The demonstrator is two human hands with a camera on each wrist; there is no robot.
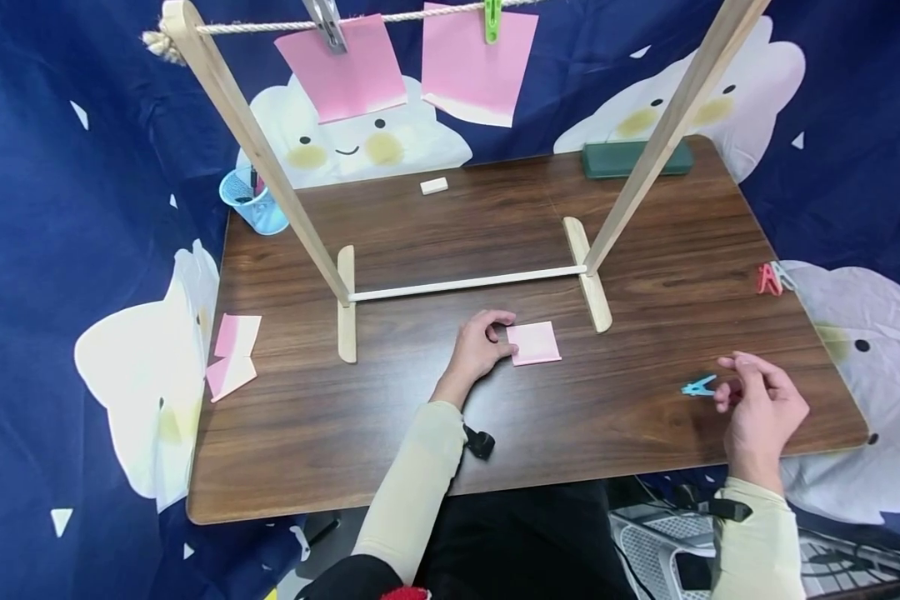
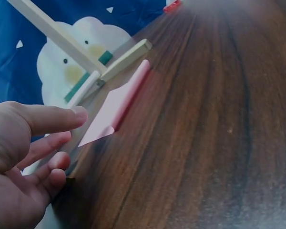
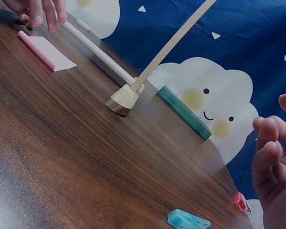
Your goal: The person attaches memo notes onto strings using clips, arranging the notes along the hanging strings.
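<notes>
A pink sticky note [image 1: 535, 343] lies on the table, one edge curled up, as the left wrist view shows. My left hand [image 1: 477, 350] is just left of it, fingers loosely bent and thumb near its edge; the left wrist view shows a gap between fingertips and note. My right hand [image 1: 765, 406] hovers over the table's right side, fingers loosely curled, holding nothing. Close to its fingertips lies a blue clothespin [image 1: 698, 386], also seen as the teal clothespin [image 3: 188, 219] in the right wrist view.
A wooden frame [image 1: 589, 265] carries a rope [image 1: 262, 27] with two pink notes [image 1: 352, 71] clipped on. Folded pink notes [image 1: 234, 357] lie left. Red and white clothespins [image 1: 770, 279] sit at the right edge. Behind are a blue cup [image 1: 258, 208], a white block [image 1: 433, 186] and a green box [image 1: 603, 160].
</notes>
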